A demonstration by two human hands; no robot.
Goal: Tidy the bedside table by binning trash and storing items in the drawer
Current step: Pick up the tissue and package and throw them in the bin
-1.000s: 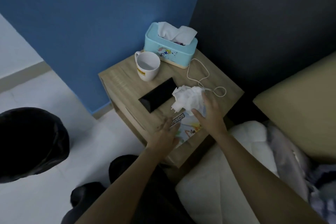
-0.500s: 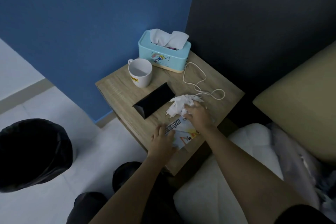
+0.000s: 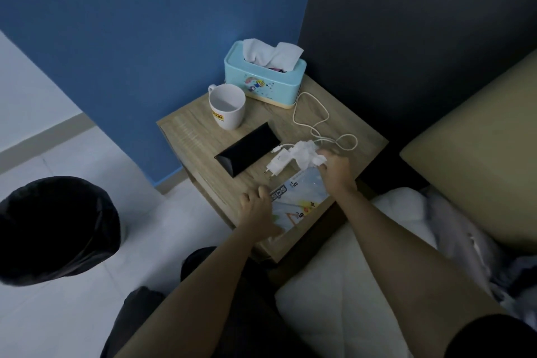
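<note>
Since half a second ago the crumpled tissue has been squeezed into a tighter wad, baring the white charger plug on the surface; the left hand has slid onto the booklet's left edge.

The black bin stands on the floor well to the left of the surface, its mouth facing up and within arm's reach for a drop; what it holds is too dark to tell. The wooden surface sits in the corner, between the blue wall and the bed on the right. No drawer front shows from this angle. At the far side, the blue tissue box has a fresh sheet standing out of its slot. Just left and nearer, the white mug stands upright and looks empty. The dark phone lies flat mid-surface. At the near edge, the booklet lies under the left hand, fingers curled on its edge, probably to steady or lift it. The right hand is clenched on the tissue, which touches the plug and its cable, so lifting may drag them.
</note>
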